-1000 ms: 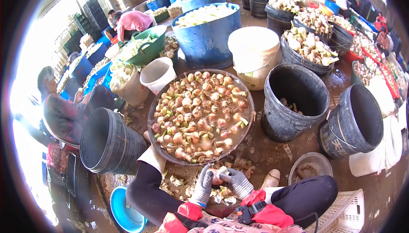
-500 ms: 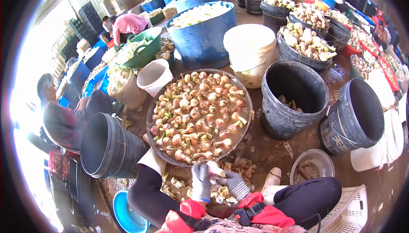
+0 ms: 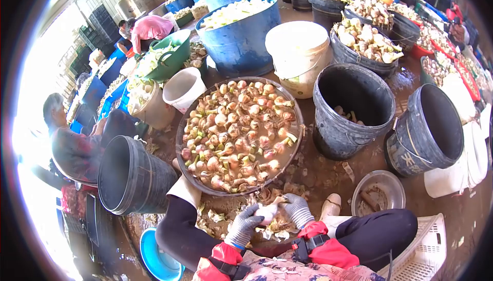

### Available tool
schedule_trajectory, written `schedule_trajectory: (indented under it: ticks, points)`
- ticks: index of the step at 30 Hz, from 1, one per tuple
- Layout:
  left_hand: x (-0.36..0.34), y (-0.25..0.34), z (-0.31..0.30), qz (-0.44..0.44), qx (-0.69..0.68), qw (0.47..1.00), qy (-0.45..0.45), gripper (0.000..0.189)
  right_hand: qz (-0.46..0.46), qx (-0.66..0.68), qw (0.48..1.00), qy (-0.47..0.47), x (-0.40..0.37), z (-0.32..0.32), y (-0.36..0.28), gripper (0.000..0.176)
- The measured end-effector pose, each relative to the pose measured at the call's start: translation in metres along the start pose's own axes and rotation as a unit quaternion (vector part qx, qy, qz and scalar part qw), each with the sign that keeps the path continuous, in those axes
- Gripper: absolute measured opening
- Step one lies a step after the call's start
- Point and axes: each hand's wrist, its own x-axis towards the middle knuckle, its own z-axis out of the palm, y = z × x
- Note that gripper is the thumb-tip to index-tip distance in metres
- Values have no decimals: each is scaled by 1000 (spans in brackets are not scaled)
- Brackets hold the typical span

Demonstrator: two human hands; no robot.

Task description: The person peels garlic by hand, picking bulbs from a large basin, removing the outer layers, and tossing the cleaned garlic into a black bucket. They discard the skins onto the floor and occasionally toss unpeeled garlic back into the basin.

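Observation:
Above my lap, my gloved left hand [image 3: 245, 224] is closed around a pale garlic bulb [image 3: 267, 212], fingers on its left side. My gloved right hand [image 3: 298, 210] is at the bulb's right, its fingers pinched on a strip of brownish garlic skin [image 3: 279, 200] at the bulb's upper edge. Just beyond both hands stands a wide round tub [image 3: 178, 150], filled with muddy water and many unpeeled garlic bulbs [image 3: 231, 132] with short cut stems. Peeled-off skins [image 3: 215, 217] litter the floor below my hands.
A black bucket [image 3: 328, 122] with a few bulbs inside stands to the right, another dark bucket [image 3: 405, 147] beyond it. A metal bowl [image 3: 359, 204] sits near my right foot. Left are a black bucket [image 3: 154, 178] and a blue basin [image 3: 146, 242]. Other people sit working at left.
My hands have moved apart slightly, the right hand shifting right and up. The bulb has come nearer to me and now shows a paler surface, with a strip of skin pulled toward the right hand.

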Motion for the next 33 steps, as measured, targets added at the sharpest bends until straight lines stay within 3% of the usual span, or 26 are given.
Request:
schedule_trajectory:
  ticks: [2,5,6,8,9,10,12,14,15,20,23,25,26,27,28,30,33]
  points:
    - [-9,-3,-2,-64,-46,995,-61,59,25,55,997,36,7,4,25,21]
    - [-22,9,4,-67,-60,993,-80,71,124,9,991,52,20,-5,52,23]
    - [-24,16,7,-17,-9,997,-75,78,122,10,991,51,22,0,59,23]
    - [-21,15,-1,37,41,996,-68,84,13,-124,990,-58,21,1,51,32]
    - [-13,8,-12,79,131,987,-50,87,-79,-84,993,-16,9,4,37,42]
    - [-7,0,-22,120,219,968,-33,91,-79,-85,993,-16,1,6,22,42]
    - [-9,2,-7,144,292,945,-9,89,-28,217,964,-154,-10,5,-11,43]
    - [-5,-2,-3,171,345,923,16,89,-39,239,947,-213,-15,8,-20,43]
    - [-8,3,6,146,303,942,5,91,-124,177,966,-139,-21,12,-25,38]
    - [1,-7,-10,112,233,965,-49,93,-139,166,974,-64,-26,7,-42,30]
    - [1,-9,-16,115,300,946,-34,96,-46,277,957,-73,-23,1,-45,25]
    - [2,-5,-16,7,379,925,-36,89,-44,300,951,-66,-25,-6,-52,26]
    - [4,-7,-15,6,379,925,-38,89,-40,323,944,-59,-27,-8,-53,26]
    - [5,-9,-15,25,377,925,-34,82,37,482,873,-67,-21,-3,-45,20]
    - [5,-10,-15,45,375,925,-29,74,38,482,873,-66,-15,-2,-38,20]
    - [0,-11,-11,58,358,932,-2,67,25,668,744,-18,-7,-12,-31,16]
    - [3,-20,-21,83,313,946,28,58,76,682,713,143,-3,-34,-34,17]
